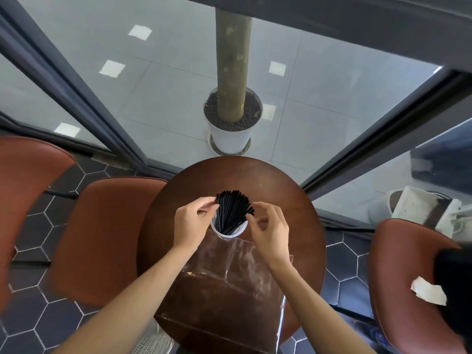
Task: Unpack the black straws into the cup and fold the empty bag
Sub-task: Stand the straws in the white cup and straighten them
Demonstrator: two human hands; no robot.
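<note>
Left hand [194,221]: bare, no ring or watch.
Right hand [270,229]: bare, no glove.
Forearms: uncovered, no sleeves showing.

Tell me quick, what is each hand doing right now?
Left hand: fingertips pinched on the black straws standing in the cup.
Right hand: fingers curled loosely beside the straws; whether it grips any cannot be told.
</note>
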